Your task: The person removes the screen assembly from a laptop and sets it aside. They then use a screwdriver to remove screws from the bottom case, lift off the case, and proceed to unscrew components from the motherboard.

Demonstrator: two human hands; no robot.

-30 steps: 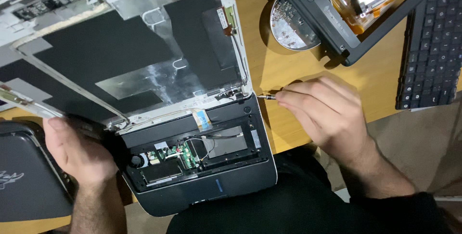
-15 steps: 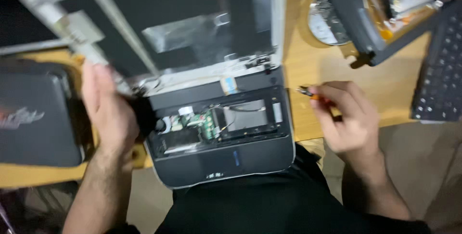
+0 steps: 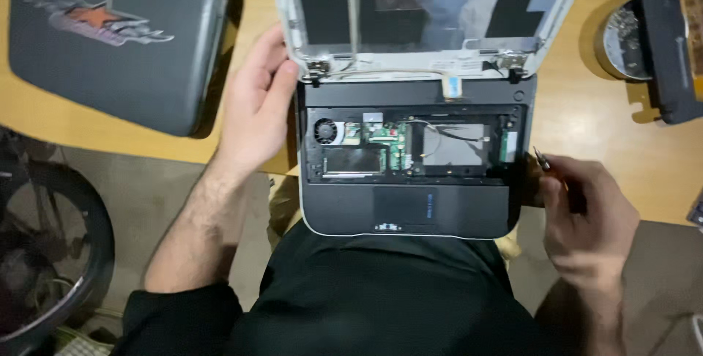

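The right hand (image 3: 586,220) has its fingers (image 3: 567,187) curled tight around a small screwdriver (image 3: 543,161), whose thin tip points up and left, just beside the right edge of an opened laptop (image 3: 406,180). The left hand (image 3: 253,110) lies flat with fingers together and straight, pressed against the laptop's left edge beside its left hinge (image 3: 316,67), gripping nothing. The laptop sits at the near edge of a wooden table (image 3: 586,118), its keyboard removed so the fan (image 3: 326,132) and green circuit board (image 3: 388,140) show. Its stripped lid (image 3: 432,4) leans away, beyond the base. Left of the laptop lies a dark case (image 3: 117,41). To the laptop's right stands a round tin (image 3: 622,41).
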